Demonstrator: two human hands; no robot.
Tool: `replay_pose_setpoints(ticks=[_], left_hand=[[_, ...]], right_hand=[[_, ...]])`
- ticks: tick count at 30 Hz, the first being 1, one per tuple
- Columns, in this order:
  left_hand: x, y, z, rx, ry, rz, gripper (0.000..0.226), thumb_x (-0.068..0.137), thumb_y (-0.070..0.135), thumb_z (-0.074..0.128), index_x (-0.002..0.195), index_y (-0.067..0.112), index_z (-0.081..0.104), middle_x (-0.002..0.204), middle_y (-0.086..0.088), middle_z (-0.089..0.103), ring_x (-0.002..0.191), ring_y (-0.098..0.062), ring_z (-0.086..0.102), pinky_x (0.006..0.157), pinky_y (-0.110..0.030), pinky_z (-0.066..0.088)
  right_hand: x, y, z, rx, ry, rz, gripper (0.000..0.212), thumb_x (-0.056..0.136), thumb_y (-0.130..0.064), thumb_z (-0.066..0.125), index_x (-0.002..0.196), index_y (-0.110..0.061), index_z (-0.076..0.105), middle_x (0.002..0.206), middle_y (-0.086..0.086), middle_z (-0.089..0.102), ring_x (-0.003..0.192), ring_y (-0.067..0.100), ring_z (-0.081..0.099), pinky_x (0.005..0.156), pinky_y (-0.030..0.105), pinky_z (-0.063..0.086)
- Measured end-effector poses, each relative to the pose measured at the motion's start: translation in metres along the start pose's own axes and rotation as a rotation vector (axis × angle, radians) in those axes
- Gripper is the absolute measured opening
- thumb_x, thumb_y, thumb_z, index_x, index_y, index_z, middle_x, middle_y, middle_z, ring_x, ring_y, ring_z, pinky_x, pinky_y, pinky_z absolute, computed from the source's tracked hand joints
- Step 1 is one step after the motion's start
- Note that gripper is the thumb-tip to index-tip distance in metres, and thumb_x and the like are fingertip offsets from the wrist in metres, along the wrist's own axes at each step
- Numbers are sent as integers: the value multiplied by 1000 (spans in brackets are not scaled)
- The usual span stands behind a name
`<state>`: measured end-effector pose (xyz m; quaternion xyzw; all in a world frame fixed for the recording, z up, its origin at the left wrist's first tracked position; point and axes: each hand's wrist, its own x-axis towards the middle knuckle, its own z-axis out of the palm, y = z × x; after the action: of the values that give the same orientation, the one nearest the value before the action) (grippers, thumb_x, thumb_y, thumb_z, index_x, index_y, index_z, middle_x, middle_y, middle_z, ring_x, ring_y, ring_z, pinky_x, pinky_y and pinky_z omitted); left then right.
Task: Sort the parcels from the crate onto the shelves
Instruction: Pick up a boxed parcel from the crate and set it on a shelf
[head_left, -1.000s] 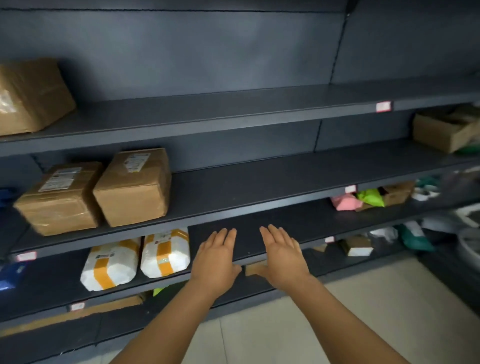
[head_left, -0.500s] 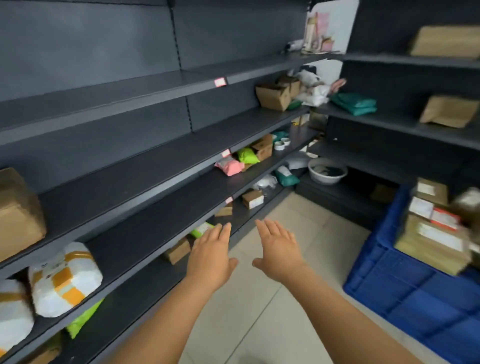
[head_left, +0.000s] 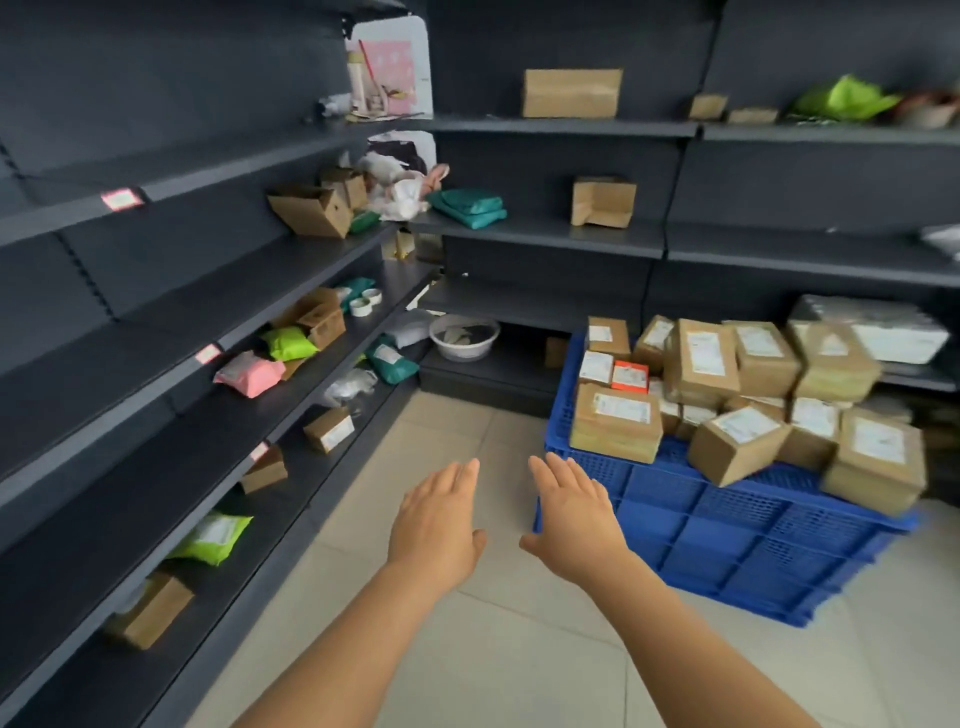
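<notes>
A blue plastic crate (head_left: 727, 540) stands on the floor at the right, heaped with several brown cardboard parcels (head_left: 615, 423) bearing white labels. Dark grey shelves (head_left: 171, 358) run along the left wall and more shelves (head_left: 550, 236) line the back wall. My left hand (head_left: 439, 522) and my right hand (head_left: 574, 517) are stretched out side by side over the floor tiles, palms down, fingers apart, holding nothing. The right hand is just left of the crate's near corner.
On the left shelves lie a pink packet (head_left: 249, 373), green packets (head_left: 288, 343), teal bags (head_left: 392, 364) and small boxes (head_left: 330, 428). A white basin (head_left: 465, 338) sits on the lowest corner shelf. Boxes (head_left: 571, 93) rest on the back shelves.
My view has swung right, from the left shelves to the corner and the crate. Both hands stay empty and spread, now over the floor beside the crate.
</notes>
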<state>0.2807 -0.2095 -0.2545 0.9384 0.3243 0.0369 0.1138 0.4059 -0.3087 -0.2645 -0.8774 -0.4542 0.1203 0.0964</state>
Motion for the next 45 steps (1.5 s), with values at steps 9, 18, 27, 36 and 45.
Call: replay_pose_setpoints(ticks=[9, 18, 27, 36, 45], left_hand=[[87, 137, 38, -19, -58, 100, 78, 94, 39, 55, 154, 21, 7, 158, 2, 19, 145, -17, 19, 116, -32, 19], [155, 219, 74, -42, -129, 167, 77, 94, 43, 54, 154, 21, 10, 158, 4, 20, 145, -17, 19, 118, -37, 23], [259, 274, 96, -78, -185, 281, 74, 95, 41, 53, 154, 23, 10, 159, 3, 19, 145, -19, 19, 115, -37, 23], [383, 303, 114, -134, -235, 350, 76, 94, 39, 55, 154, 22, 12, 158, 1, 23, 144, -20, 24, 115, -37, 29], [460, 317, 145, -176, -337, 256, 81, 93, 40, 56, 154, 24, 5, 160, 3, 19, 143, -20, 28, 111, -39, 35]], right_hand=[[21, 156, -45, 19, 35, 127, 88, 88, -36, 63, 153, -21, 6, 161, -1, 6, 148, 22, 4, 119, 41, 11], [39, 253, -60, 60, 8, 245, 89, 90, -38, 61, 154, -21, 1, 162, 1, 0, 149, 23, -1, 120, 44, 10], [90, 326, -82, 100, 72, 385, 87, 89, -39, 61, 153, -21, 6, 160, -1, 8, 148, 20, 5, 118, 41, 12], [178, 380, -107, 176, 150, 509, 88, 88, -39, 64, 153, -20, 7, 161, -3, 9, 148, 19, 5, 120, 42, 13], [238, 431, -102, 264, 132, 588, 89, 87, -38, 65, 153, -19, 7, 160, -3, 12, 147, 18, 10, 119, 39, 14]])
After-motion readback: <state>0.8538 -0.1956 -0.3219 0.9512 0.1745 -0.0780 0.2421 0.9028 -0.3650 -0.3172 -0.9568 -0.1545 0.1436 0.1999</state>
